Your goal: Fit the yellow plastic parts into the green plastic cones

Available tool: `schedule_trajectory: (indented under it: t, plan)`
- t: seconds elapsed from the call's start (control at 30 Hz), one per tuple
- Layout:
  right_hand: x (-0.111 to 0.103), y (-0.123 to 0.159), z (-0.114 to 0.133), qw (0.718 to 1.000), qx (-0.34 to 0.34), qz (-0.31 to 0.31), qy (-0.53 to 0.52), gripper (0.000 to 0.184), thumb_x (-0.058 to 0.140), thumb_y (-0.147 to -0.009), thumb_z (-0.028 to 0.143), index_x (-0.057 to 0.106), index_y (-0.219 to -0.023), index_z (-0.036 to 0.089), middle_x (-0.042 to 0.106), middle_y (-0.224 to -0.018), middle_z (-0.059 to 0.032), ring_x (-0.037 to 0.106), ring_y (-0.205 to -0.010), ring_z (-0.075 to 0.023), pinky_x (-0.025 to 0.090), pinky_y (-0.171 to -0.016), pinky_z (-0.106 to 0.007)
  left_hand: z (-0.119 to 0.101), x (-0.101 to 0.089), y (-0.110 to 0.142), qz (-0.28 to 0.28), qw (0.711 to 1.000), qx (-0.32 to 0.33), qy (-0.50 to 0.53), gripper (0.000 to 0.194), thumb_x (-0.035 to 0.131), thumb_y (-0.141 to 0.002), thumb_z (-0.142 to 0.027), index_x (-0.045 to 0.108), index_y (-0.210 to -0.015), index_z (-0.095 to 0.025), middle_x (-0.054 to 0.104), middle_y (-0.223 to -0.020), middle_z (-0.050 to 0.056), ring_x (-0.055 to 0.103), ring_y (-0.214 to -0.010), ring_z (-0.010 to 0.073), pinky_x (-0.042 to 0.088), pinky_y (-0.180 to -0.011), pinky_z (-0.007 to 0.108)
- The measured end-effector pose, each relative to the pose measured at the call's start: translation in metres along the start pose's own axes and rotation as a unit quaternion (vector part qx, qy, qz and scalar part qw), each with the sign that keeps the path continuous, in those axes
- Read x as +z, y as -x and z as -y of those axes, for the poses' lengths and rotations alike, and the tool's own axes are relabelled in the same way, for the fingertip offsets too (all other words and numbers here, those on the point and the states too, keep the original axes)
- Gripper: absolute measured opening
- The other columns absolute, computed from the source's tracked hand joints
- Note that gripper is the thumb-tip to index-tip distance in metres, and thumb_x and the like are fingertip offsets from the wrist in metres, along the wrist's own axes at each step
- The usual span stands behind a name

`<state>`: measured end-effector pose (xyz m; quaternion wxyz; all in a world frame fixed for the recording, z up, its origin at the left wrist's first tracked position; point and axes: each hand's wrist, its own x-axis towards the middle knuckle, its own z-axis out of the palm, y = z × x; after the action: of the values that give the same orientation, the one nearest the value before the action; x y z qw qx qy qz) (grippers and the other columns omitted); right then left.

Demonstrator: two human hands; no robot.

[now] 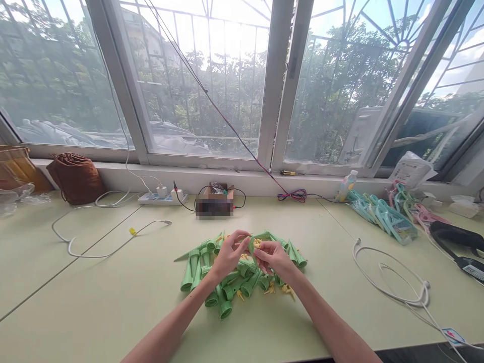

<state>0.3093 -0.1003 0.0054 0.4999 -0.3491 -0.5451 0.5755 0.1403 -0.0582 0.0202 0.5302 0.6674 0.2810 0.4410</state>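
"What's in the left hand?"

"The left hand (231,254) is curled nearly closed, thumb and fingers pinching a small green piece (251,245), right at the middle of the frame, above the heap."

"And the right hand (275,258)?"

"Bent in close beside it, thumb and fingertips drawn together at a yellow piece (257,243). I can't tell from here whether it grips the yellow one, the green one, or both; the fingers cover too much."

"What's that heap beneath them?"

"Green cones (225,309), hollow at the wide end, lying every which way on the pale table (113,302) at the lower centre of the frame. Little yellow pegs (240,295) are scattered among them, a few at the near edge."

"Anything else about?"

"Behind the heap, a small open box (227,193) near the centre, its front blurred out, and a power strip (162,200) just left of it. A brown drawstring bag (76,177) sits at the left by the windows (204,75). Over on the right, a bottle (347,184) stands near some teal packets (389,222), and a white cable (393,302) loops below those."
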Motion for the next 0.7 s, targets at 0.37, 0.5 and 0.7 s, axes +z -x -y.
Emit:
schedule_trajectory:
  t: [0.37, 0.5, 0.7]
  plan:
    - [0.001, 0.000, 0.000, 0.999, -0.032, -0.011, -0.023, 0.031, 0.068, -0.083, 0.043, 0.059, -0.071, 0.016, 0.055, -0.051, 0.0043, 0.042, -0.033, -0.0056, 0.026, -0.029, -0.018, -0.012, -0.001, 0.003, 0.000, 0.999, -0.032, 0.003, 0.033, 0.065, -0.083, -0.044, 0.061, -0.103, -0.018, 0.068, -0.098, 0.006, 0.068, -0.075, 0.0175, 0.059, -0.077, 0.036]
    - [0.001, -0.001, 0.000, 0.999, -0.040, -0.017, -0.027, 0.030, 0.067, -0.084, 0.043, 0.060, -0.073, 0.016, 0.056, -0.053, 0.0042, 0.041, -0.032, -0.0053, 0.025, -0.028, -0.018, -0.015, 0.001, 0.003, 0.011, 0.999, -0.041, 0.024, 0.034, 0.068, -0.082, -0.041, 0.061, -0.106, -0.019, 0.067, -0.089, 0.003, 0.067, -0.076, 0.0175, 0.058, -0.078, 0.035]
    - [0.001, 0.000, 0.000, 0.998, -0.051, -0.036, -0.028, 0.030, 0.066, -0.085, 0.043, 0.060, -0.072, 0.016, 0.056, -0.054, 0.0036, 0.040, -0.031, -0.0048, 0.023, -0.027, -0.018, -0.013, 0.003, 0.004, 0.033, 0.995, -0.062, 0.070, 0.042, 0.070, -0.080, -0.039, 0.057, -0.114, -0.019, 0.066, -0.082, 0.002, 0.067, -0.074, 0.0175, 0.058, -0.079, 0.038]
